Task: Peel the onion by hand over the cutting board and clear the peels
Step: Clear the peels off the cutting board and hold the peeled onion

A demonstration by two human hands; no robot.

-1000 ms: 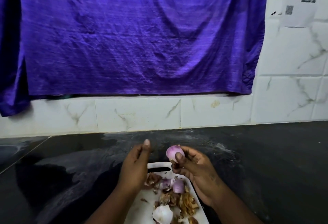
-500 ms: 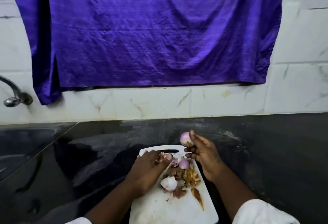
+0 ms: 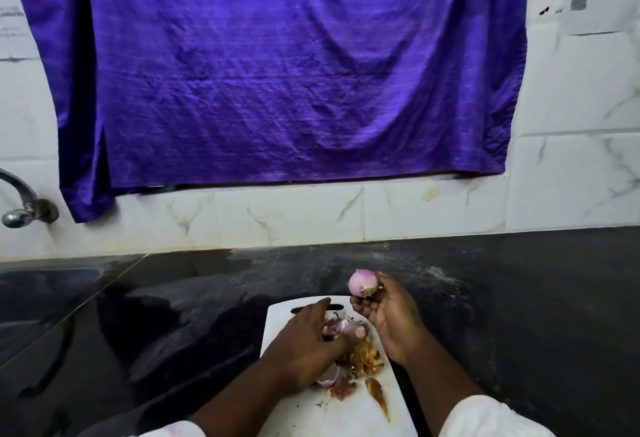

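Observation:
A small peeled purple onion (image 3: 362,282) is held in the fingertips of my right hand (image 3: 388,315), above the far right corner of the white cutting board (image 3: 346,416). My left hand (image 3: 308,343) lies palm down on the board over a heap of onion peels (image 3: 360,360), brown and purple, its fingers curled round some purple pieces by the thumb. More peel scraps lie nearer me on the board.
The board sits on a dark stone counter (image 3: 519,298). A tap (image 3: 20,204) juts from the tiled wall at the left above a sink area. A purple cloth (image 3: 277,73) hangs on the wall behind.
My left hand came down from the air onto the peels and now gathers them. My right hand keeps the onion lifted, drifting slightly right. The camera view has shifted.

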